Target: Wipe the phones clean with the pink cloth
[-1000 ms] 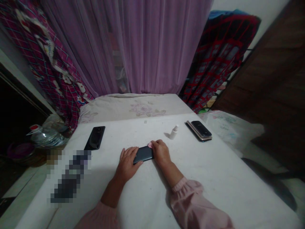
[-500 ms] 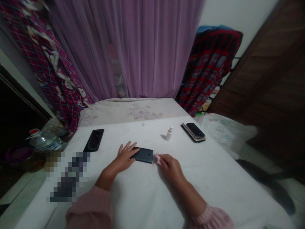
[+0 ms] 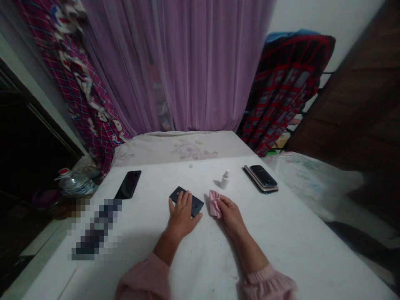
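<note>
A dark smartphone point(image 3: 198, 202) lies back side up on the white-covered table, turned at a slant. Resting across it is my left hand point(image 3: 183, 216), its fingers stretched flat over the phone's back and the thumb near the lower right corner. My right hand point(image 3: 229, 212) pinches a folded pink cloth point(image 3: 214, 204) just to the right of the phone, apart from it. Behind that hand stands a small white spray bottle point(image 3: 225, 181).
Several phones lie stacked point(image 3: 261, 178) on the right side of the table. Another black phone point(image 3: 128, 184) is at the left, beside a blurred-out patch. A large water bottle point(image 3: 73, 182) stands off the left edge, and purple curtains point(image 3: 200, 71) hang behind.
The phone has turned clockwise, and my left hand has shifted from its left end onto its middle. My right hand has drawn the cloth off the phone's right end; more cloth shows.
</note>
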The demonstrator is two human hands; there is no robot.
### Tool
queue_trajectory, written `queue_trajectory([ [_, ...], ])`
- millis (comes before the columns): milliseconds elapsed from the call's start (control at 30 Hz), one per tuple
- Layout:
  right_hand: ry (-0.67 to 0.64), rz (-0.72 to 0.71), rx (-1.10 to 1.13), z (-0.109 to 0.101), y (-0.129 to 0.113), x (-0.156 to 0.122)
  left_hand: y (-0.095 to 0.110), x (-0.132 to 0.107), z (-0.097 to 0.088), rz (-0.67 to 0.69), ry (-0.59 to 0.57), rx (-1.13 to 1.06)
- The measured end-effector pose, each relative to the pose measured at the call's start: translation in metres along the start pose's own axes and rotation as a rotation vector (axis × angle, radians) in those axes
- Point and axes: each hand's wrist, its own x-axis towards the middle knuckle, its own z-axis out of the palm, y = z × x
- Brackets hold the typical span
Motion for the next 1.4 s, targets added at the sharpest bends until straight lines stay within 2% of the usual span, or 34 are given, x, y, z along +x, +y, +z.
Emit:
queue_trajectory([
  [100, 0.004, -0.058, -0.064, -0.001, 0.0, 0.002, -0.026, -0.002, -0.015, 0.301, -0.191, -0.102],
  [133, 0.015, -0.082, -0.113, -0.002, 0.0, 0.003, -0.034, -0.004, -0.016, 0.363, -0.203, -0.125],
  [200, 0.045, -0.13, -0.259, -0.001, 0.003, 0.004, -0.045, -0.009, -0.012, 0.393, -0.128, -0.147],
  [267, 0.073, -0.19, -0.472, 0.003, 0.005, 0.001, -0.047, -0.013, 0.0, 0.297, 0.002, -0.122],
  [367, 0.051, -0.282, -0.862, 0.016, 0.007, -0.006, -0.036, -0.017, 0.02, 0.003, 0.215, -0.022],
  [467, -0.067, -0.281, -1.158, 0.035, 0.003, -0.011, -0.024, -0.017, 0.026, -0.012, 0.231, 0.059],
  [600, -0.159, -0.228, -1.355, 0.057, -0.002, -0.001, -0.02, -0.016, 0.02, -0.01, 0.192, 0.09],
  [933, -0.119, -0.238, -1.492, 0.095, -0.009, 0.063, -0.019, -0.014, 0.012, -0.044, 0.09, 0.052],
  [1033, -0.136, -0.23, -1.496, 0.101, -0.011, 0.071, -0.018, -0.014, 0.011, -0.036, 0.096, 0.047],
  [1133, -0.151, -0.248, -1.481, 0.095, -0.007, 0.06, -0.018, -0.014, 0.012, -0.039, 0.109, 0.046],
  [1333, -0.124, -0.312, -1.365, 0.068, 0.011, 0.013, -0.022, -0.014, 0.016, -0.021, 0.104, 0.046],
  [1400, -0.125, -0.31, -1.352, 0.066, 0.012, 0.008, -0.023, -0.014, 0.017, -0.017, 0.111, 0.041],
])
